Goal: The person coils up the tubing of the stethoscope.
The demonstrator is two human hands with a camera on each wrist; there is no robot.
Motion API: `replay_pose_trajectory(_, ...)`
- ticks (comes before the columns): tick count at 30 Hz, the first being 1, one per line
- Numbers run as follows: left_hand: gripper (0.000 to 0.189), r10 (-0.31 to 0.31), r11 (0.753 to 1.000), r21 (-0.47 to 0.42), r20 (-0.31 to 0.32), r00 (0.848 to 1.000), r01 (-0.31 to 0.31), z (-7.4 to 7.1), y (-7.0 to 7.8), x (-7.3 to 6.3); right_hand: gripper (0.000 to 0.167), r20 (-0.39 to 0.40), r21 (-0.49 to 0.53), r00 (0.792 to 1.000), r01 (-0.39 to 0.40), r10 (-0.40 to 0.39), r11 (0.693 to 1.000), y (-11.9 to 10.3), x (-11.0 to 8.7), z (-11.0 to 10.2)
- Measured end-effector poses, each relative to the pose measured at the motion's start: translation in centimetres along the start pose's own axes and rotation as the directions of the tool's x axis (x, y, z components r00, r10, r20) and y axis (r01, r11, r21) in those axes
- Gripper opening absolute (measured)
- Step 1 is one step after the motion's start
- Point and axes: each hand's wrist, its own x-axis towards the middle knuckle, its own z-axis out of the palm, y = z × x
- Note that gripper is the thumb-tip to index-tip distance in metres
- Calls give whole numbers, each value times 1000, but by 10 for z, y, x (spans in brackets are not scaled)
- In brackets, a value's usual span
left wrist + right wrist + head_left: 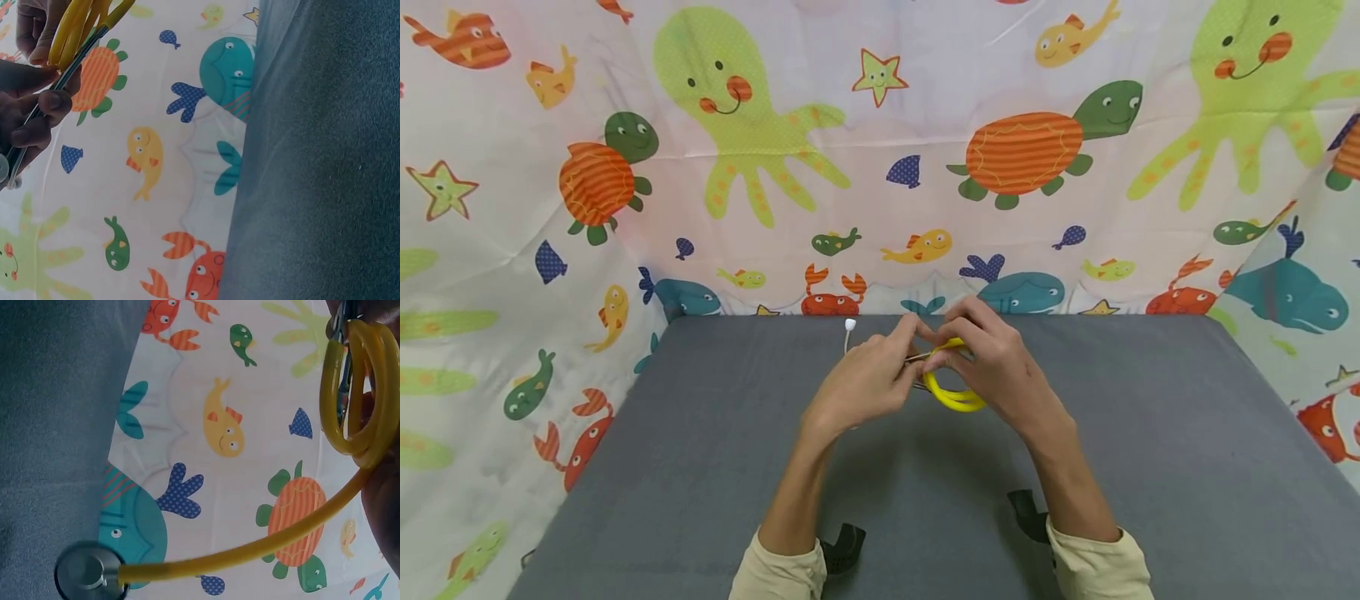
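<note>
A stethoscope with coiled yellow tubing is held up above the table between both hands. My left hand grips its metal ear tubes, and a white ear tip pokes out past that hand. My right hand pinches the yellow loops, with its fingertips close to the left hand's. In the right wrist view, a length of tubing hangs free from the loops and ends in a round metal chest piece. Fingers partly hide the place where the metal meets the yellow tubing.
A grey cloth-covered table lies beneath the hands. Behind it and at both sides hangs a white curtain printed with sea animals. Black wrist straps show at the sleeves.
</note>
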Motion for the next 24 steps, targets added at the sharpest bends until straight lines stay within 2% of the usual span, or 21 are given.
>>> replay_pose_trajectory(3,19,-8,999,-50,6,1000,8,1,1,-1,34,-13,2,1000,-9,9,1000,1,0,0)
replay_pose_trajectory(5,19,-14,999,-46,-10,1000,13,2,2,-2,35,-26,0,1000,-14,14,1000,1,0,1)
replay_pose_trajectory(12,28,-42,993,109,-97,994,52,6,4,-4,39,-42,3,999,-23,23,1000,-1,2,6)
replay_pose_trajectory(17,28,-46,985,159,-113,993,63,6,4,-4,36,-34,-17,999,-37,36,999,-2,2,8)
replay_pose_trajectory(21,30,-59,985,153,-122,991,77,2,2,-3,24,-22,-2,1000,-16,16,1000,1,1,0)
replay_pose_trajectory(24,33,-82,988,115,-148,986,99,-2,0,-4,29,-15,18,1000,-25,25,1000,6,-2,-9)
